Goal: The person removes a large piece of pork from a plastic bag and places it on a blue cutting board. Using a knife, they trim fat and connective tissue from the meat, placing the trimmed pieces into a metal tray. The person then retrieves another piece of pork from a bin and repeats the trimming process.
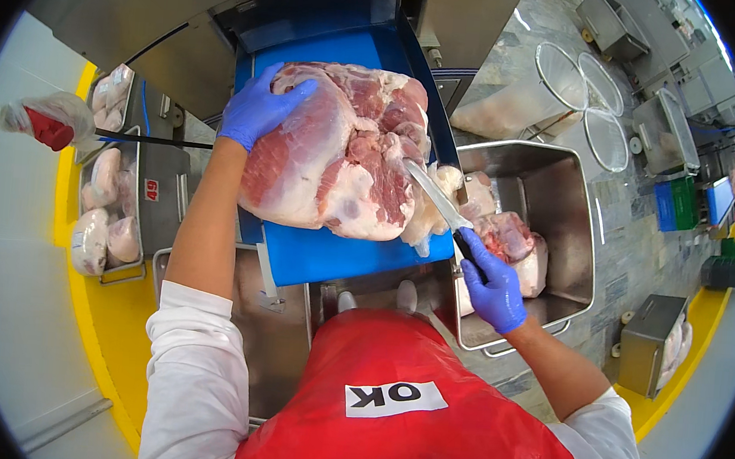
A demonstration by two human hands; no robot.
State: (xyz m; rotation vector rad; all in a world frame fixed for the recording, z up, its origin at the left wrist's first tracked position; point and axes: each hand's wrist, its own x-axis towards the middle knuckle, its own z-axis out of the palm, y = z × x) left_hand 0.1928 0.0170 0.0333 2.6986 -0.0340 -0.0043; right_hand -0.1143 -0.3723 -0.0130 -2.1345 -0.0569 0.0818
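Note:
A large slab of raw pork (303, 164), pink with white fat, lies on a blue belt or board (339, 257) at the centre. My left hand (265, 105), in a blue glove, grips its upper left corner. My right hand (488, 286), also blue-gloved, is closed on a black-handled knife (439, 196) with a long pale blade, whose tip is at the meat's right side. A pale, fatty flap (428, 221) hangs at that side beside the blade.
A steel bin (566, 280) with meat pieces stands at my right, another steel container (261, 325) below the board. Trolleys of meat (107, 244) are at the left. Ring-framed bags (561, 76), crates (680, 202) and a steel cart (647, 346) stand farther right.

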